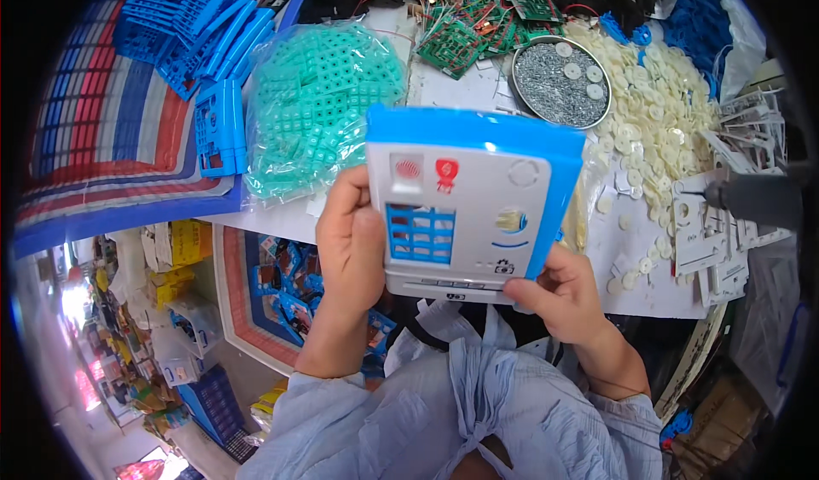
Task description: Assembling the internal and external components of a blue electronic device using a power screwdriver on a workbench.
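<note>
Both my hands hold up a white and blue plastic toy safe housing (473, 190) in front of my chest, above the table's near edge. Its white front panel faces me, with a blue keypad grid of openings, a red badge and a slotted strip along the bottom. My left hand (351, 245) is closed on the left edge, thumb on the front. Around the lower right corner, my right hand (563, 296) is closed with its thumb on the front. Fingers behind the housing are hidden. Just beyond it lies a clear bag of green keypad buttons (320, 96).
A round tin of small metal screws (559, 83) stands beside a heap of cream plastic discs (657, 113). Green circuit boards (456, 40) with wires lie at the back. Blue plastic frames (222, 126) are on the left, white panels (708, 232) and a dark tool (755, 198) on the right.
</note>
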{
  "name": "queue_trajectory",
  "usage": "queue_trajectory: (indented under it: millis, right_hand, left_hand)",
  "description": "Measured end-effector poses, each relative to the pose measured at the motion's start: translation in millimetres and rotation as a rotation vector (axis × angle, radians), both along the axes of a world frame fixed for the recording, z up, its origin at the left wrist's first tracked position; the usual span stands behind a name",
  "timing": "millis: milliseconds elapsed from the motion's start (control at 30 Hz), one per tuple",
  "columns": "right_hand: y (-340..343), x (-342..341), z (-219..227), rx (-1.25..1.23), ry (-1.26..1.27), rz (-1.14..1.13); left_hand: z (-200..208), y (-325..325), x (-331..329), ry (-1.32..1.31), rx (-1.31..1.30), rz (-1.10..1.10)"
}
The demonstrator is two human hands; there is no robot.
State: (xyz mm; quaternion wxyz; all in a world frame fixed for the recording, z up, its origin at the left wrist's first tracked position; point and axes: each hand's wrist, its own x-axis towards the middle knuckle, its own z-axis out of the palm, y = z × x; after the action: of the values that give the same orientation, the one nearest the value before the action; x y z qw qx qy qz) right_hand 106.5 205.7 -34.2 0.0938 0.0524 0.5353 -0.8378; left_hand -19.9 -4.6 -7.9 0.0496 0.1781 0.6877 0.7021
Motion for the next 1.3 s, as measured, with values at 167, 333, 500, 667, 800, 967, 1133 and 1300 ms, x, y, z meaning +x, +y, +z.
queue_trajectory:
  millis: [167,333,500,667,800,967,1133,1300]
  right_hand:
    - [9,-4,6,0.055,-0.082,0.005]
    - [8,-18,15,-0.106,-0.014,-0.018]
    - [3,-17,17,-0.056,0.018,-0.072]
    - [11,-14,15,0.029,0.036,-0.083]
    - [17,-25,27,0.284,0.079,0.086]
    - [7,-37,26,0.027,0.092,-0.123]
    - [9,-37,26,-0.023,0.099,-0.079]
    - [20,-33,21,-0.095,0.18,-0.078]
  left_hand:
    - [-13,-8,20,-0.077,-0.148,-0.014]
    - [-12,-13,23,-0.035,-0.174,0.028]
    - [-11,-13,19,0.061,-0.245,0.089]
    - [-11,-10,2,0.011,-0.19,-0.014]
    - [-19,-6,-10,-0.076,-0.004,0.053]
    - [-14,0,-5,0.135,-0.09,0.059]
    - [0,2,0,0.038,0.015,0.002]
    - [11,11,-3,-0.03,0.204,-0.071]
